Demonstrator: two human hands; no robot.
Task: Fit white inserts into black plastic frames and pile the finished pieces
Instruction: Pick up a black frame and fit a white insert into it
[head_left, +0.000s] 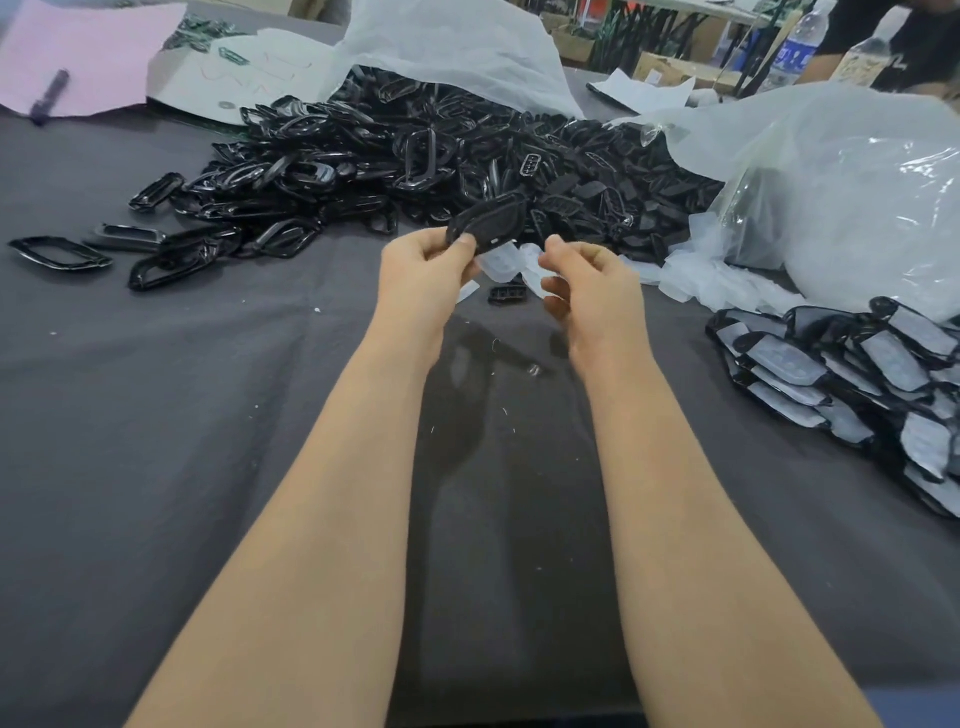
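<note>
My left hand (423, 273) pinches a black plastic frame (491, 223) by its lower left end and holds it tilted above the table. A translucent white insert (501, 262) hangs just under that frame, between both hands. My right hand (587, 283) is beside it with thumb and fingers curled around a white insert (535, 278). A big heap of loose black frames (395, 156) lies behind my hands. Loose white inserts (706, 275) spill from a bag at the right. The pile of finished pieces (857, 379), black with white centres, lies at the right edge.
The table has a dark grey cloth (208, 415). A small black part (508, 294) lies just beyond my hands. Clear plastic bags (831, 171) stand at the back right. Pink paper (88, 52) with a pen (49, 96) lies back left. Another person (898, 41) and water bottles (797, 47) are at the far right.
</note>
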